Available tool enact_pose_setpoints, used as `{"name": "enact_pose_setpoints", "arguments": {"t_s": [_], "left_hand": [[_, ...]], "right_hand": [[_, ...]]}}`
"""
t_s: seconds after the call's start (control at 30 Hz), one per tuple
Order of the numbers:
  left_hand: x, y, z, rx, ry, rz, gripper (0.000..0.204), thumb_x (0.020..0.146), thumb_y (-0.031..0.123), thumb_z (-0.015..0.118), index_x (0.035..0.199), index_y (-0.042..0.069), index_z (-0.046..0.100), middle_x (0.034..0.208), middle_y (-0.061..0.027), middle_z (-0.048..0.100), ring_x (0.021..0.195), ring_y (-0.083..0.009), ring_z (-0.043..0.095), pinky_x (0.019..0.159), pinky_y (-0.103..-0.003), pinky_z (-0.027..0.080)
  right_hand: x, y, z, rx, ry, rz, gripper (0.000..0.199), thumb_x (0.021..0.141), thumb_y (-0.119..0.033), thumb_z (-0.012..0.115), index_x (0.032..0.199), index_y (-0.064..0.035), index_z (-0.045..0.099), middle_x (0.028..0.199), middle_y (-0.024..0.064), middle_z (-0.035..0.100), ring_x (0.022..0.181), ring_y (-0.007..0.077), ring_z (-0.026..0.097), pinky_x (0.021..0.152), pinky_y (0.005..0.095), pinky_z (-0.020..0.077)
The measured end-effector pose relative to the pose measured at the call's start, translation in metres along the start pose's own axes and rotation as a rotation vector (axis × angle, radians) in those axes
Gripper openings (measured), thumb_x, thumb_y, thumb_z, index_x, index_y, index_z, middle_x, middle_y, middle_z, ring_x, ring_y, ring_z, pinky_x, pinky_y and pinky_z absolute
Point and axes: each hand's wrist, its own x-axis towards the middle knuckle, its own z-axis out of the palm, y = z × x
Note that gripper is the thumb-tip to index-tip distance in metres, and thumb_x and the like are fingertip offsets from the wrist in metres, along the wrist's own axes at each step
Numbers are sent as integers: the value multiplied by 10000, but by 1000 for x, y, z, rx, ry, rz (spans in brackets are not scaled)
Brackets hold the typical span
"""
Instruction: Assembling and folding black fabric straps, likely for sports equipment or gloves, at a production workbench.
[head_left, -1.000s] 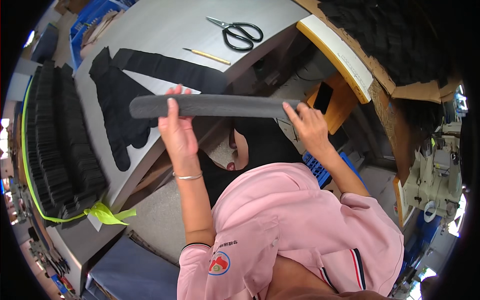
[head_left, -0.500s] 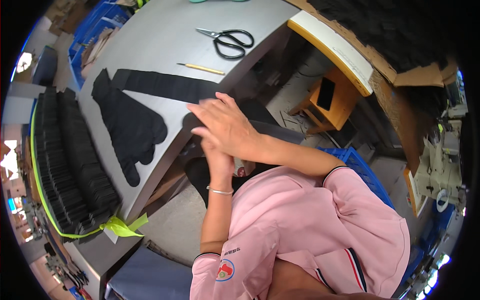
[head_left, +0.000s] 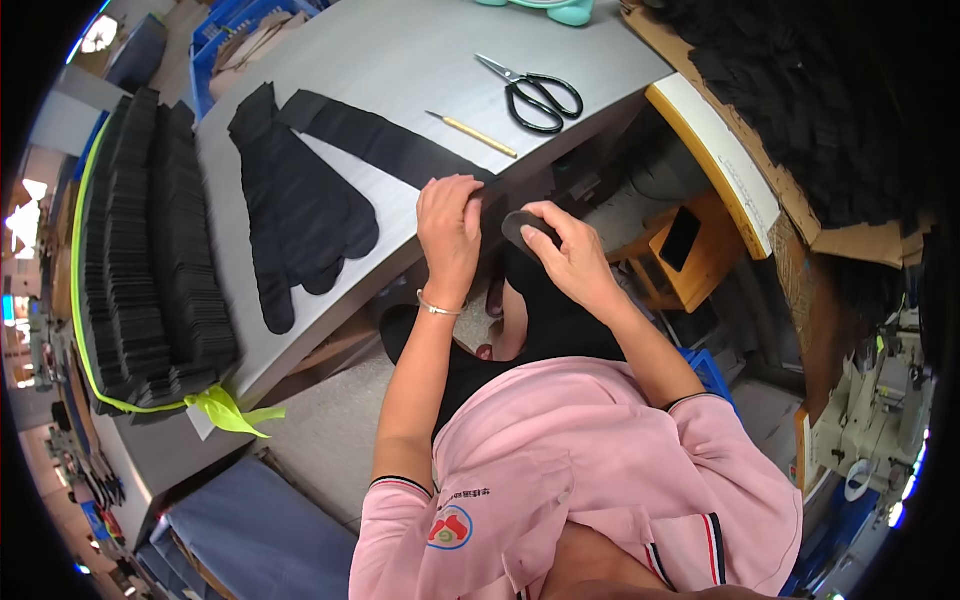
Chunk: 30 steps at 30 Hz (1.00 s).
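Note:
My left hand (head_left: 449, 225) is at the table's near edge, its bent fingers over the near end of a black fabric strip (head_left: 375, 142); the thumb stands slightly apart from them. To its right, over my lap, my right hand (head_left: 574, 256) pinches a dark, flat piece with a rounded end (head_left: 518, 228) between thumb and fingers. What that piece is made of cannot be made out. Left of the strip lies a black glove-shaped fabric piece (head_left: 300, 210), flat on the grey table (head_left: 400, 60), its finger ends toward me.
Beyond the strip lie a pale pencil-like tool (head_left: 475, 136) and black-handled scissors (head_left: 540, 98). Stacked black pieces (head_left: 160, 260), tied with a yellow-green band (head_left: 232, 412), stand at left. On the right are a wooden stool (head_left: 690, 262) with a phone (head_left: 681, 239) and a carton of black material (head_left: 760, 120).
My hands, which were together one over the other, have come apart. The right has moved right and now shows the dark rounded piece; the left is at the strip's end. The view has shifted.

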Motion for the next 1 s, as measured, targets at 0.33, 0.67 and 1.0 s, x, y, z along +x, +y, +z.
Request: {"name": "enact_pose_setpoints", "arguments": {"t_s": [0.33, 0.67, 1.0], "left_hand": [[-31, 27, -54, -997, 189, -784, 277, 1009, 124, 584, 1239, -28, 614, 1051, -30, 681, 893, -75, 618, 788, -213, 494], [-46, 43, -70, -1178, 203, -820, 331, 994, 129, 616, 1282, -33, 592, 1093, -45, 684, 918, -69, 620, 825, -222, 497], [-50, 50, -72, -1255, 297, -801, 267, 953, 70, 658, 1198, -31, 624, 1077, -74, 695, 942, -110, 645, 868, -245, 510]], "right_hand": [[24, -36, 30, 159, -155, -50, 485, 907, -91, 679, 1365, -14, 539, 888, 80, 685, 820, 83, 601, 785, 253, 500], [25, -49, 42, 218, -234, 56, 395, 903, -68, 682, 1280, 9, 594, 835, 23, 646, 772, 51, 574, 708, 222, 490], [17, -52, 52, 161, -60, -164, 336, 849, -76, 720, 1172, -13, 653, 914, 73, 633, 799, 117, 593, 714, 253, 493]]}}
